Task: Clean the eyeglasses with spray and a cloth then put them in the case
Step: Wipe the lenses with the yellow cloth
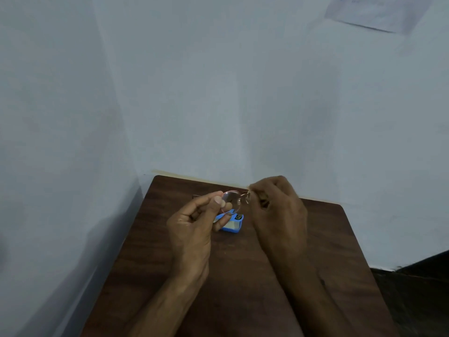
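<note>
Two bare hands are held up over a dark brown wooden table [243, 276], and they share a pair of round eyeglasses [232, 200] with a thin frame. The left hand [194, 224] pinches the rim of one clear lens between the thumb and a fingertip, and its other fingers are curled in. The right hand [277, 210] is closed over the other end of the glasses, so that lens is mostly hidden and only a bit of its rim shows by the knuckles. The glasses are in the air, not touching the table. Just under them, on the table, lies a small blue thing [232, 223] with a pale side and a dark label; the left hand's fingers cover part of it, and it is too blurry to tell what it is. The table sits in a corner. A pale blue wall [218, 81] stands right behind its far edge, and another wall runs close along its left side. A sheet of paper [371, 13] is stuck high on the back wall. The near part of the table, under the two forearms, is bare wood. The right edge of the table is open, with a dark floor [422, 295] beyond it.
</note>
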A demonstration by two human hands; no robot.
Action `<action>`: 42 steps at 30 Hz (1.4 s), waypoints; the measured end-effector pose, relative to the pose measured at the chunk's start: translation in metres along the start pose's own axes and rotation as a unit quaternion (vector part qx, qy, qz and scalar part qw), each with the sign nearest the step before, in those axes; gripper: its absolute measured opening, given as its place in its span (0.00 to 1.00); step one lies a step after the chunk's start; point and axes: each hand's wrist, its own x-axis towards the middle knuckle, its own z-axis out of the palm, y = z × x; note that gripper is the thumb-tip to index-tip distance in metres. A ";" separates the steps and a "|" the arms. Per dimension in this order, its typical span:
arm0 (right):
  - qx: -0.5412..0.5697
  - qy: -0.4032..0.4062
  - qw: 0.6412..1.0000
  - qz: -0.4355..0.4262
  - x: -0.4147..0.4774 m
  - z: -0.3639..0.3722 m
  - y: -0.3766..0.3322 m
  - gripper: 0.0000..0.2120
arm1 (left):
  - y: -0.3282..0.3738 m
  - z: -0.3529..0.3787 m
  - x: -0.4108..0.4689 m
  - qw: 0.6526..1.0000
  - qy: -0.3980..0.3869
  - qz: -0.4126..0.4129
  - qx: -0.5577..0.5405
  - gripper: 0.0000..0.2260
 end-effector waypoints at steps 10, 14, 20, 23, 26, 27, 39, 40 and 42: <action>0.026 0.010 0.998 -0.058 -0.012 0.004 -0.010 0.06 | -0.004 0.011 -0.002 1.000 -0.005 -0.025 0.016 0.07; 0.036 -0.014 0.997 -0.063 -0.010 0.003 -0.012 0.06 | -0.004 0.013 -0.002 0.999 0.008 -0.041 0.001 0.07; 0.005 0.006 0.996 -0.085 -0.018 0.003 0.003 0.07 | -0.005 0.020 -0.003 0.987 0.035 -0.127 -0.097 0.08; -0.017 0.006 0.998 -0.068 -0.013 0.002 0.003 0.06 | -0.005 0.023 -0.005 0.981 0.048 -0.145 -0.118 0.07; 0.006 -0.033 0.992 -0.125 -0.031 0.006 -0.004 0.08 | -0.003 0.021 -0.003 0.978 0.050 -0.149 -0.136 0.07; 0.000 -0.027 0.992 -0.126 -0.028 0.004 0.000 0.07 | -0.003 0.021 -0.002 0.977 0.051 -0.151 -0.142 0.07; -0.021 0.005 0.997 -0.078 -0.009 0.002 0.005 0.04 | -0.004 0.021 -0.005 0.973 0.038 -0.167 -0.155 0.09; -0.017 -0.011 0.996 -0.083 -0.010 0.003 0.000 0.05 | -0.003 0.021 -0.007 0.974 0.031 -0.166 -0.151 0.09; -0.007 -0.046 0.992 -0.120 -0.020 0.006 -0.009 0.05 | -0.004 0.021 -0.010 0.976 0.015 -0.160 -0.144 0.08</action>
